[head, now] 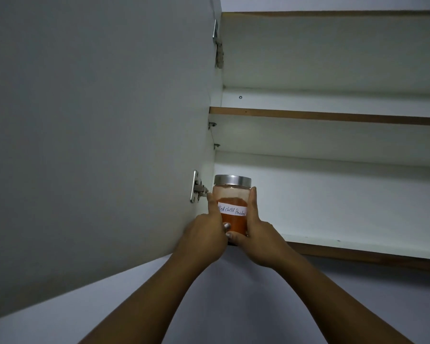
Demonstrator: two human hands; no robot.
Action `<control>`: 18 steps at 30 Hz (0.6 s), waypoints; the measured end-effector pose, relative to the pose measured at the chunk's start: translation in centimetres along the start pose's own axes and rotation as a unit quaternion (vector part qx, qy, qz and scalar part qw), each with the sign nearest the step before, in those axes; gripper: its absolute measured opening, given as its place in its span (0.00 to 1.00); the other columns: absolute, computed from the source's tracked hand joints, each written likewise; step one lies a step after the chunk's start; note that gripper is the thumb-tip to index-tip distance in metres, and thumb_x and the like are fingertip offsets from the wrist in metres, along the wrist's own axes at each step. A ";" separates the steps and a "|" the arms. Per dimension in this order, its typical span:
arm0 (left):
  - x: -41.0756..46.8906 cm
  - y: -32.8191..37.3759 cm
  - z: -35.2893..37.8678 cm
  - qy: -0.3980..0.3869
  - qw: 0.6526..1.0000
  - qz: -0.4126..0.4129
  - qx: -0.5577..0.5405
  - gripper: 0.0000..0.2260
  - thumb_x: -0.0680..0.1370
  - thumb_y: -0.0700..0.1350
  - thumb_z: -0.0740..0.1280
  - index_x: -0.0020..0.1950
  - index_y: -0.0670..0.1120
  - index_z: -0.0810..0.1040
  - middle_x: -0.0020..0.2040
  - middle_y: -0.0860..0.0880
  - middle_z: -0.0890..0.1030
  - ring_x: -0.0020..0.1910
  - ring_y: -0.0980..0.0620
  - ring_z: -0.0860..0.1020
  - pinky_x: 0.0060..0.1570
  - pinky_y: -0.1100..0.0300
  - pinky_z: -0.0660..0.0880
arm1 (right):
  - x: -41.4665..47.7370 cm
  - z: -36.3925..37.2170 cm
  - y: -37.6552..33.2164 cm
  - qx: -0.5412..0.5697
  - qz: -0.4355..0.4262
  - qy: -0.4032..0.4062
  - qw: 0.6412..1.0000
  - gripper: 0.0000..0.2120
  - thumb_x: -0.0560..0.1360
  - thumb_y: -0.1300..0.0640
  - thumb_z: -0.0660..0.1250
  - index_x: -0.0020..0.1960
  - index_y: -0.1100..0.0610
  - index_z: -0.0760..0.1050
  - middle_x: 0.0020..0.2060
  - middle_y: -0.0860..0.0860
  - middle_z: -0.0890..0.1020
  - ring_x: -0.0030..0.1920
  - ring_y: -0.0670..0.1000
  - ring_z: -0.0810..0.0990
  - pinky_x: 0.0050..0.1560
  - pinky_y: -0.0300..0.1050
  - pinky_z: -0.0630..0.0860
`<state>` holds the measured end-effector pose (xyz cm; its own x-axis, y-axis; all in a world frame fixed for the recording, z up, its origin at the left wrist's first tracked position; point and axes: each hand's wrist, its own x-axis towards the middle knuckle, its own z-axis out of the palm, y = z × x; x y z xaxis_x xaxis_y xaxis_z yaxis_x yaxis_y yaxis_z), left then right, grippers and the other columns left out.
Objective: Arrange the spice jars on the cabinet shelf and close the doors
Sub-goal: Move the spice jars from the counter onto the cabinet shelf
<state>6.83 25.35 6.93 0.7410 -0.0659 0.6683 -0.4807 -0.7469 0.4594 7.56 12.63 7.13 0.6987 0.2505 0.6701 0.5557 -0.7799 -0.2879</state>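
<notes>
Bottom cabinet shelf (353,235), left door (97,120) open. Chilli jar (232,194) upright at the shelf's far-left front edge, beside the hinge (199,189). Left hand (206,232) and right hand (257,234) clasp its opposite sides, thumbs curled across the front, both equally near.

Just one bit of writing in view, and it's on the jar (232,194): a white paper strip (233,211) stuck across the glass over the orange powder, hand-lettered in dark ink, "Red chilli Powder". The first letter sits tight against the thumb of the left hand (206,234), so that capital R is likely rather than certain. The last letters run up to the right hand (256,234), the line sloping gently down to the right.
</notes>
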 end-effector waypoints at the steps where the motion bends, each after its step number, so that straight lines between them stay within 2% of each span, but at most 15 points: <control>1: 0.2 -0.1 0.1 0.002 1.000 -0.014 -0.018 0.33 0.78 0.57 0.53 0.76 0.47 0.39 0.63 0.42 0.74 0.59 0.45 0.76 0.62 0.50 0.72 | 0.2 0.2 0.0 -0.014 0.005 -0.003 1.000 0.50 0.75 0.44 0.64 0.67 0.41 0.19 0.69 0.52 0.71 0.60 0.55 0.77 0.63 0.55 0.72; 2: 0.4 -0.2 0.2 0.004 0.999 -0.022 -0.027 0.33 0.78 0.58 0.52 0.76 0.47 0.42 0.62 0.42 0.75 0.59 0.45 0.76 0.62 0.51 0.72 | 0.5 0.3 0.0 -0.031 0.014 -0.004 0.999 0.49 0.75 0.43 0.63 0.69 0.43 0.20 0.68 0.53 0.72 0.59 0.56 0.77 0.62 0.55 0.72; 6: 0.7 -0.8 0.6 0.004 1.000 -0.023 -0.016 0.32 0.79 0.48 0.60 0.76 0.44 0.44 0.64 0.43 0.74 0.59 0.46 0.76 0.59 0.56 0.71 | 1.5 1.2 0.4 -0.101 0.073 -0.015 0.992 0.46 0.74 0.35 0.57 0.73 0.50 0.27 0.70 0.53 0.68 0.66 0.57 0.71 0.66 0.59 0.66; 9: 1.0 -0.9 0.7 -0.007 0.999 -0.052 -0.009 0.34 0.80 0.49 0.59 0.76 0.46 0.39 0.65 0.43 0.73 0.59 0.47 0.76 0.58 0.57 0.72 | 1.8 2.0 0.4 -0.155 0.106 -0.023 0.982 0.44 0.74 0.32 0.53 0.75 0.53 0.32 0.71 0.55 0.67 0.70 0.58 0.63 0.67 0.62 0.59; 11: 0.6 -1.1 0.8 0.006 0.999 -0.044 0.019 0.34 0.79 0.45 0.60 0.76 0.45 0.40 0.61 0.39 0.76 0.55 0.44 0.78 0.54 0.54 0.75 | 1.7 2.5 0.2 -0.179 0.115 -0.013 0.977 0.43 0.74 0.32 0.52 0.75 0.54 0.34 0.70 0.55 0.68 0.70 0.58 0.62 0.66 0.62 0.58; 14: 0.1 -1.5 1.0 0.055 0.998 -0.020 0.033 0.29 0.78 0.39 0.58 0.75 0.43 0.46 0.50 0.36 0.80 0.44 0.40 0.81 0.43 0.52 0.79 | 1.7 2.6 0.0 -0.193 0.117 -0.004 0.974 0.44 0.74 0.33 0.52 0.75 0.55 0.34 0.69 0.55 0.69 0.70 0.58 0.62 0.66 0.62 0.58; 16: -0.1 -1.5 1.0 0.054 0.998 -0.044 0.005 0.25 0.79 0.41 0.57 0.74 0.45 0.51 0.47 0.38 0.80 0.43 0.41 0.80 0.44 0.51 0.79 | 1.6 2.6 0.0 -0.200 0.112 -0.005 0.973 0.45 0.74 0.32 0.52 0.75 0.55 0.33 0.68 0.55 0.69 0.70 0.58 0.62 0.66 0.62 0.58; 18: -0.2 -1.0 0.9 0.045 0.996 -0.067 -0.026 0.20 0.82 0.48 0.53 0.73 0.45 0.58 0.46 0.42 0.78 0.45 0.44 0.78 0.52 0.48 0.77 | 1.6 2.7 0.1 -0.200 0.105 -0.005 0.974 0.46 0.73 0.32 0.53 0.75 0.56 0.32 0.68 0.54 0.70 0.69 0.58 0.62 0.65 0.62 0.58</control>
<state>7.60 25.53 5.76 0.7561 0.0936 0.6477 -0.4055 -0.7098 0.5760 9.92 14.48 6.31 0.7840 0.0651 0.6173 0.1807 -0.9754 -0.1265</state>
